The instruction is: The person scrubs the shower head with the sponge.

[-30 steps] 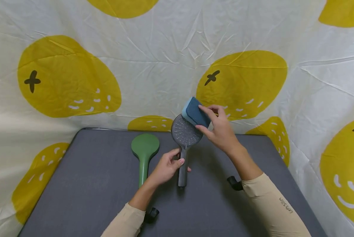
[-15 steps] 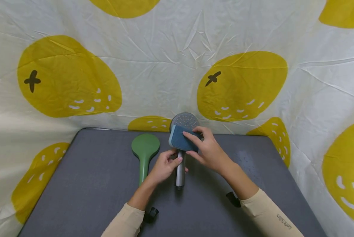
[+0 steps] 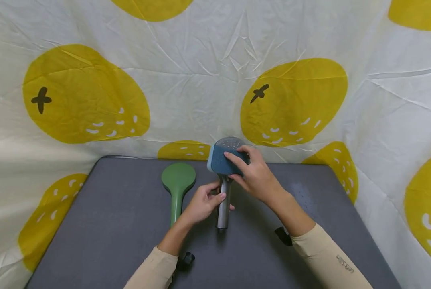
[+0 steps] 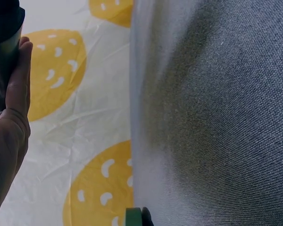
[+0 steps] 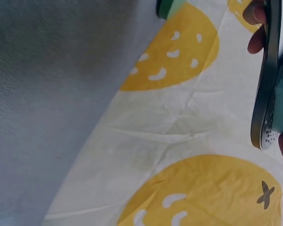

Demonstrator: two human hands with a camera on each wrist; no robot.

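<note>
Left hand grips handle of grey round-faced shower head, held upright above dark grey tabletop. Right hand clasps blue rectangular sponge, fingers curled over it, pressing it on spray face. Green plastic shower head lies flat just left, apart. Lemon-print cloth backdrop behind.

grey shower head | upright, held | blue sponge on face
</note>
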